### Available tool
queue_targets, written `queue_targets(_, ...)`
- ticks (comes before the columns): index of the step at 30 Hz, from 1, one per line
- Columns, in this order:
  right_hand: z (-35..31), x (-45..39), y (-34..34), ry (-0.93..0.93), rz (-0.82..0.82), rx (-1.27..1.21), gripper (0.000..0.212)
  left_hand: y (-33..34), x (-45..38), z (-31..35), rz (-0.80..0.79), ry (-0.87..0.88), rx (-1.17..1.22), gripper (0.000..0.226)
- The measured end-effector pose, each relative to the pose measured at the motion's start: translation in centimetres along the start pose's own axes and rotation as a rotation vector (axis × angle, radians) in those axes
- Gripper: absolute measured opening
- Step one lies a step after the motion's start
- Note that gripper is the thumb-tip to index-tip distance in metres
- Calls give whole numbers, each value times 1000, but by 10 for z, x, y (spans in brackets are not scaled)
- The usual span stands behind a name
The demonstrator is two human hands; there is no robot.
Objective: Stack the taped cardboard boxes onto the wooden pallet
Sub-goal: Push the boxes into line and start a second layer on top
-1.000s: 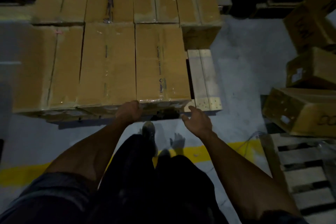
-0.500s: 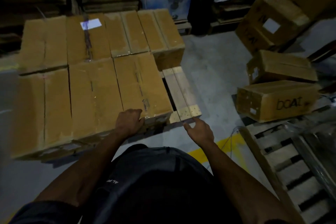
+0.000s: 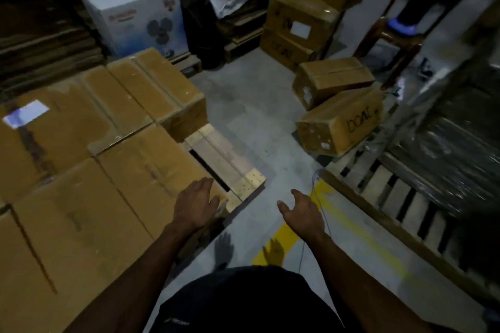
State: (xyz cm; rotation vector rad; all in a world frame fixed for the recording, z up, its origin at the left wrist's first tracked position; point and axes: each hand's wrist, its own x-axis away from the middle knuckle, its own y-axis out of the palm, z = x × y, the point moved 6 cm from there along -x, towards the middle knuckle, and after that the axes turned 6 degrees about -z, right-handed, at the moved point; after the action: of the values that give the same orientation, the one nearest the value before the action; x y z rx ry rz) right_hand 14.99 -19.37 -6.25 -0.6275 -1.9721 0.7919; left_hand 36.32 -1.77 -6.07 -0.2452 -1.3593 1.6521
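Several taped cardboard boxes (image 3: 151,170) lie flat in one layer on the wooden pallet (image 3: 224,159), whose bare right strip shows beside them. My left hand (image 3: 196,201) hovers flat over the near right corner of the closest box, fingers spread, holding nothing. My right hand (image 3: 300,209) is open above the grey floor, palm turned inward, empty. More taped boxes sit loose to the right: one marked "boat" (image 3: 341,123) tilted on the floor, and another (image 3: 331,81) behind it.
A second wooden pallet (image 3: 400,197) lies at right with shiny wrapped goods (image 3: 454,159) on it. A white fan carton (image 3: 135,16) stands at the back, a stack of brown boxes (image 3: 303,24) behind right. A yellow floor line (image 3: 286,232) and a thin cable run near my feet.
My view has swung right and upward. My left hand has come off the box's front edge and opened above its corner; my right hand has moved right, away from the pallet.
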Motion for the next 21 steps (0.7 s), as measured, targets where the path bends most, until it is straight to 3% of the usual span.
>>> queue_targets(5, 27, -11, -21, 103, 48, -66, 72, -1, -35, 36, -55, 96, -6, 79)
queue_targets(10, 58, -52, -54, 149, 74, -125, 74, 3, -87, 77, -82, 134, -60, 65)
queue_targets(15, 97, -127, -107, 143, 55, -139, 77, 14, -155, 129, -93, 84, -45, 78)
queue_targets(21, 128, -214, -184, 66, -8, -141, 73, 13, -226, 201, -75, -22, 5, 63)
